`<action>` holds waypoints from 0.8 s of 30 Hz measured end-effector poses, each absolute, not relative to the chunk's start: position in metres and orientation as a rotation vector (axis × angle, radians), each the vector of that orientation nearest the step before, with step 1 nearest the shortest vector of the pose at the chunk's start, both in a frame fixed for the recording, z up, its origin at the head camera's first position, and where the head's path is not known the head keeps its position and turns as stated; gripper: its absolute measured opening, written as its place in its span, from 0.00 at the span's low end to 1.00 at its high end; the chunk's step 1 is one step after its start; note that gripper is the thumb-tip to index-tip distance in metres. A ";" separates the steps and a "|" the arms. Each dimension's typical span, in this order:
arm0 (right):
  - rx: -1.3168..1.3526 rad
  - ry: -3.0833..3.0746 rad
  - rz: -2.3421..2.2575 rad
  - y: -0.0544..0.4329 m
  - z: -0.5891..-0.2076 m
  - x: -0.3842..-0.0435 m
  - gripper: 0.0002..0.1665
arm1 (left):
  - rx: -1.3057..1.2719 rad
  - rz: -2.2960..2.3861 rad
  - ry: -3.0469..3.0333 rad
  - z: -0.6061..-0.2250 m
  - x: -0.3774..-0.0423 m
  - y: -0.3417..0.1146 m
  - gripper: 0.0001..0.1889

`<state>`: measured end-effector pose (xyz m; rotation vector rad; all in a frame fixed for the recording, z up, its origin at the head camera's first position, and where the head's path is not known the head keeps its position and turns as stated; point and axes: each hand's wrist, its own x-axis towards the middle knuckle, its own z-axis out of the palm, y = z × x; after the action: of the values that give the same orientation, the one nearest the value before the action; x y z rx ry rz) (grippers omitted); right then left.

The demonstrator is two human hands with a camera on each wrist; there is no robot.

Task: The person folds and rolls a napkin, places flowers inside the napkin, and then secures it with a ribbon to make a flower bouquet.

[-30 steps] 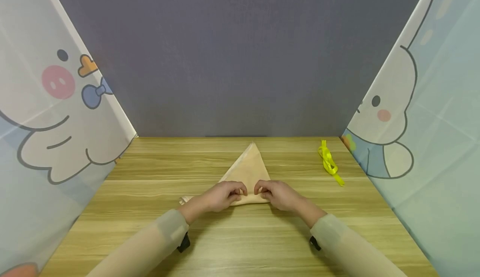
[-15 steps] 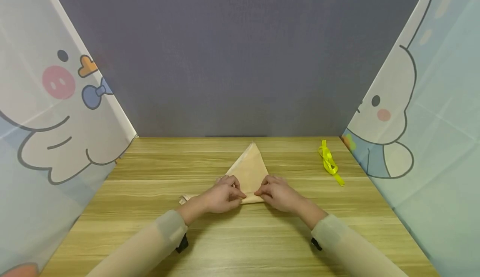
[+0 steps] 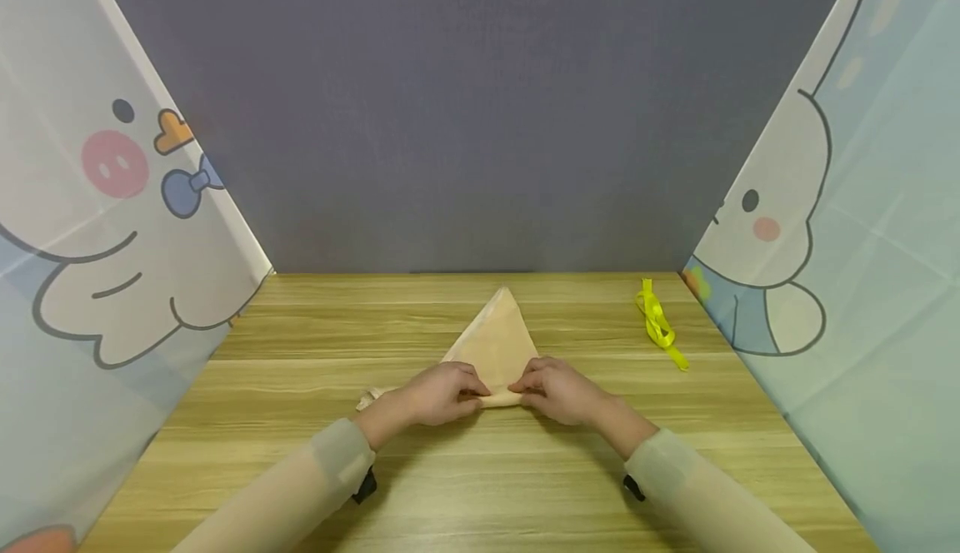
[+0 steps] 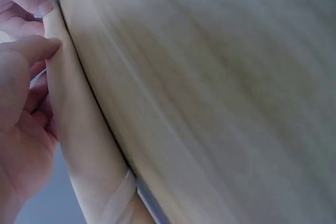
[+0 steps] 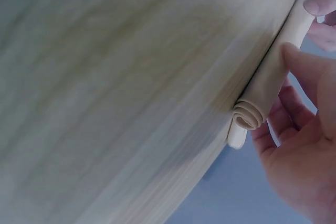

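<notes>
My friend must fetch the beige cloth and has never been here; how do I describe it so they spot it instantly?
Find the wood-grain table below the dark wall. Near its middle, the left hand and right hand hold a pale beige cloth. It tapers to a point on its far side, with its near edge rolled, unlike the bright yellow ribbon to the right.

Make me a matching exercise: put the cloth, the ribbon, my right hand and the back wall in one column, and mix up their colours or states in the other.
Things:
1. cloth
2. ribbon
3. right hand
4. back wall

Colours or states:
A. dark grey
B. pinching a rolled edge
C. beige, partly rolled
D. bright yellow, lying untouched on the tabletop

Pairs: 1-C, 2-D, 3-B, 4-A
</notes>
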<state>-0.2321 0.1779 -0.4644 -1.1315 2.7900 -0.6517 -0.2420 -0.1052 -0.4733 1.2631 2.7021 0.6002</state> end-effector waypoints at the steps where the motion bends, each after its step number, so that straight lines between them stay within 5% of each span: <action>1: -1.137 2.783 -0.662 0.178 -0.464 -0.232 0.13 | 1.242 0.623 2.689 -0.473 -0.241 -0.105 0.09; 10: -1.029 2.776 -0.690 0.176 -0.463 -0.235 0.11 | 0.892 0.995 2.549 -0.476 -0.239 -0.111 0.07; 24: -0.964 2.769 -0.797 0.174 -0.467 -0.238 0.07 | 1.012 0.938 2.558 -0.477 -0.245 -0.114 0.10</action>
<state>-0.2383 0.1737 -0.4666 -0.9645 2.7695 -0.7966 -0.2446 -0.1141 -0.4770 1.0115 2.5580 0.9380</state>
